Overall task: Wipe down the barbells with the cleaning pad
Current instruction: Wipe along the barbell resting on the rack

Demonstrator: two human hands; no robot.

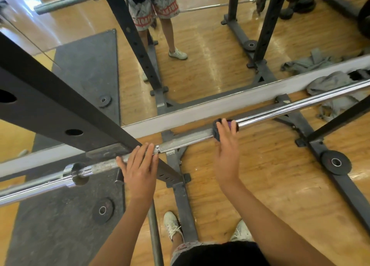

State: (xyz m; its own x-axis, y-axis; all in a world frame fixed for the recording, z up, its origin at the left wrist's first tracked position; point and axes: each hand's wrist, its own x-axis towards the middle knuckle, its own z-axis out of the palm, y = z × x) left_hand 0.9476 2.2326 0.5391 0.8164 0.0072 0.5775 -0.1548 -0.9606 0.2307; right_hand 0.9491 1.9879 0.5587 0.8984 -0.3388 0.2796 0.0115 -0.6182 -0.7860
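Wooden gym floor [250,185] meets a wall mirror [200,65] at 12 o'clock; one black rack [50,105] carries one barbell [190,139], which runs from 8 o'clock to 2 o'clock; one dark mat [60,235] lies at 7 o'clock; two small plates: left plate [103,209] on the mat, right plate [336,162] at 4 o'clock; left hand [140,169] rests straight-fingered on the bar at 8 o'clock, gripping nothing; right hand [227,155] presses one cleaning pad [215,132] onto the bar with flat fingers, just toward 3 o'clock of centre.
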